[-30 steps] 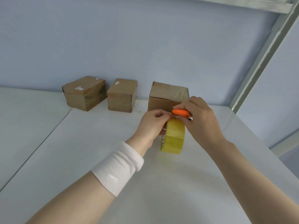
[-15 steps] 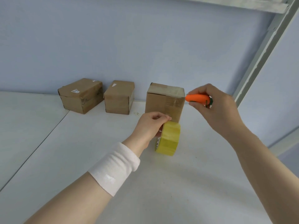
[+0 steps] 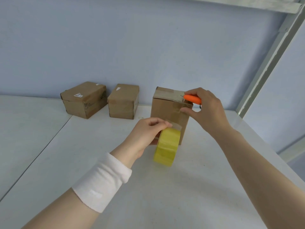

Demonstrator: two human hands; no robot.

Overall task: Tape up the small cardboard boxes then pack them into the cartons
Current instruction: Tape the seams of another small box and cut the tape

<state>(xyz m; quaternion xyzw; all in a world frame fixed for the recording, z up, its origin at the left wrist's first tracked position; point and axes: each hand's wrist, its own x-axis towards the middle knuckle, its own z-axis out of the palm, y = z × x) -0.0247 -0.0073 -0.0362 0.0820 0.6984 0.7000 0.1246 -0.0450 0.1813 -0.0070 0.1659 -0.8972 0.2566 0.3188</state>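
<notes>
Holds tape roll (image 3: 166, 146) in left hand (image 3: 145, 134), pinches orange cutter (image 3: 192, 99) at box (image 3: 166, 109) top edge with right hand (image 3: 208, 109).

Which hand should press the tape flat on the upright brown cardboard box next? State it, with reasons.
Right. The right hand, though gripping the small orange plastic cutter, has its thumb on the taped front of the cardboard box. The left hand sits lower, gripping the yellow tape roll.

place: packing or stockroom bay | evidence: white shelf board (image 3: 165, 195), metal upright (image 3: 270, 63), taped cardboard boxes (image 3: 123, 101)
</notes>
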